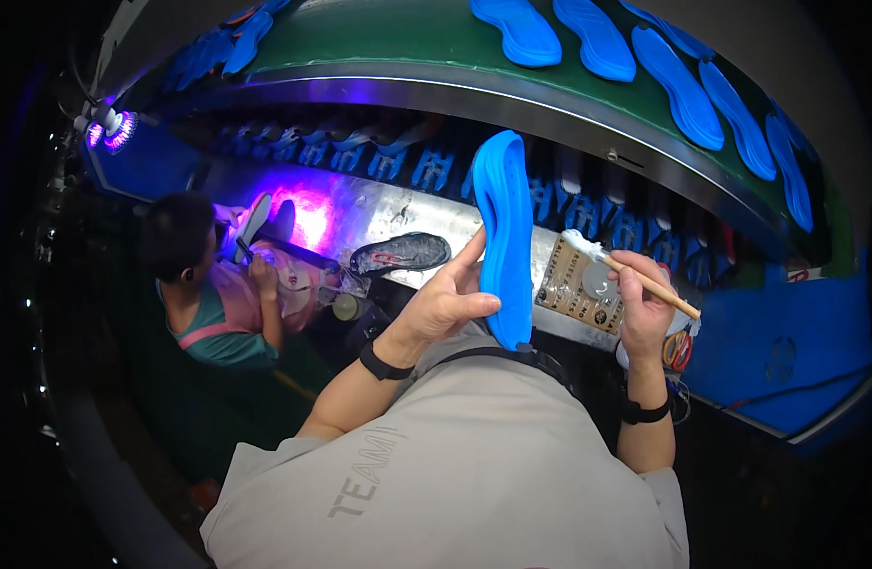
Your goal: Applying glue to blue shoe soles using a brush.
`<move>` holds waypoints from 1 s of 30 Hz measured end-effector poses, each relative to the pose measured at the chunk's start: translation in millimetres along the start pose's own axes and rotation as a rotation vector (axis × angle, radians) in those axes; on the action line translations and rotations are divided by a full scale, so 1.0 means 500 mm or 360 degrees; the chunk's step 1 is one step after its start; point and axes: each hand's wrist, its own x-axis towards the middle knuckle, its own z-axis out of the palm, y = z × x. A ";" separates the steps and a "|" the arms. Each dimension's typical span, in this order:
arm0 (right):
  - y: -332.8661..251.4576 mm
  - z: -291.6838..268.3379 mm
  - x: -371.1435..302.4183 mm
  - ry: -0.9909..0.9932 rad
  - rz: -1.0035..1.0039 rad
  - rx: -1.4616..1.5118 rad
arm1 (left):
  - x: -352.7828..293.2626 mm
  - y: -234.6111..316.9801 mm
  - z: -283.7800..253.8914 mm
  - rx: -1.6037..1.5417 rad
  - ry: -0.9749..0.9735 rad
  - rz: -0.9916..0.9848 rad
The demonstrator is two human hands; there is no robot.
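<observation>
My left hand point(446, 305) grips a blue shoe sole point(508, 237) by its left side, holding it upright in front of me. The thumb lies near its edge, and the other fingers are partly hidden behind it. In my right hand point(645, 302) is a brush point(656, 285) with a wooden handle, its white bristle end pointing up and left. Beyond the bristles lies a piece of brown printed cardboard point(561, 275) on the metal bench, with a round greyish container point(599, 283) on it. The brush and the sole are apart.
A green conveyor belt point(398, 38) carrying several blue soles point(678, 87) curves across the far side. Below it stands a row of blue-and-dark pieces point(386, 163). A dark sole point(400, 254) lies on the metal bench point(379, 211). At left, near a purple lamp point(120, 131), a co-worker point(222, 308) handles a shoe piece.
</observation>
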 end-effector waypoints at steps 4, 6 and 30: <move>-0.030 0.039 0.030 -0.0085 -0.0132 -0.0021 | -0.005 -0.002 0.010 0.0005 -0.0005 -0.0028; -0.032 0.050 0.039 -0.0102 -0.0189 -0.0035 | -0.006 0.000 0.014 0.0043 0.0012 -0.0031; -0.072 0.030 0.011 -0.0234 -0.0280 -0.0304 | 0.018 0.023 0.038 0.0076 -0.0051 -0.0034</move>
